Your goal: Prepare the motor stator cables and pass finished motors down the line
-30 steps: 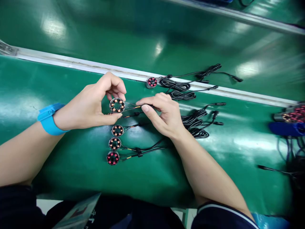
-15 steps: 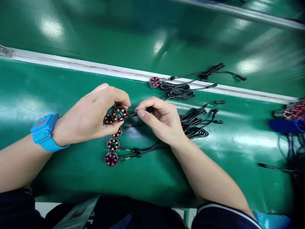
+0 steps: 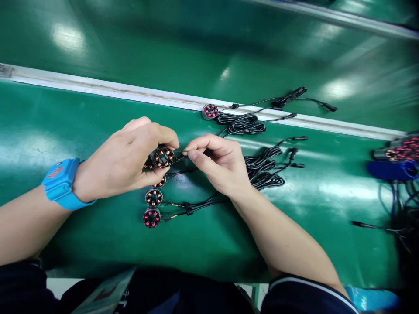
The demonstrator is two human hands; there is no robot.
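My left hand (image 3: pixel 135 155), with a blue strap at its wrist, is closed on a motor stator (image 3: pixel 163 157), a ring with copper coils seen between thumb and forefinger. Thin wires (image 3: pixel 180 156) run from that stator to my right hand (image 3: pixel 219 161), whose thumb and forefinger pinch them; its other fingers are curled. Below the left hand, on the green mat, lie a copper-coiled stator (image 3: pixel 153 197) and a red-coiled stator (image 3: pixel 152 217), their leads running right through a black clip (image 3: pixel 188 208). Other copper-coiled stators are partly hidden behind the left hand.
Coiled black cables (image 3: pixel 265 170) with plugs lie right of my right hand. Beyond them, a red-coiled stator (image 3: pixel 210 111) with its cable rests by the white rail (image 3: pixel 108 92). At the far right, several stators (image 3: pixel 406 148) sit above a blue holder (image 3: pixel 391 171).
Both hands keep nearly the same hold on the stator and its wires. The whole view has shifted slightly, so the things on the mat appear a little further left.
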